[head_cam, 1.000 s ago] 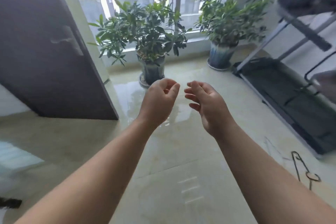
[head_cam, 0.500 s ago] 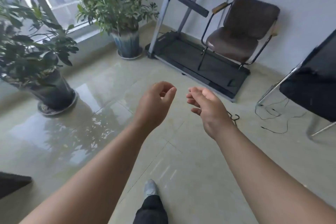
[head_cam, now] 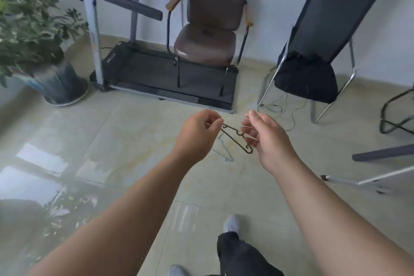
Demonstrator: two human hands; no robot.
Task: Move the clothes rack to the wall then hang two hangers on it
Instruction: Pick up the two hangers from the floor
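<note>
Two hangers lie on the tiled floor in front of me: a dark metal hanger (head_cam: 235, 135) with curled ends, and a pale thin wire hanger (head_cam: 225, 150) beside it. My left hand (head_cam: 197, 134) and my right hand (head_cam: 264, 136) are stretched out above them, fingers loosely curled and apart, holding nothing. The dark hanger shows in the gap between the two hands, partly hidden by my right fingers. A white and grey frame (head_cam: 380, 177) at the right edge may be the foot of the clothes rack; I cannot tell for sure.
A treadmill (head_cam: 170, 78) stands against the far wall with a brown armchair (head_cam: 210, 36) on its belt. A black folding chair (head_cam: 313, 63) is to the right, with thin cables (head_cam: 289, 110) on the floor. A potted plant (head_cam: 33, 40) is at the left. My feet (head_cam: 230, 224) are below.
My view has swung right from the window and plants to the wall with the treadmill and chairs. The hangers now lie under my hands, which have kept their pose.
</note>
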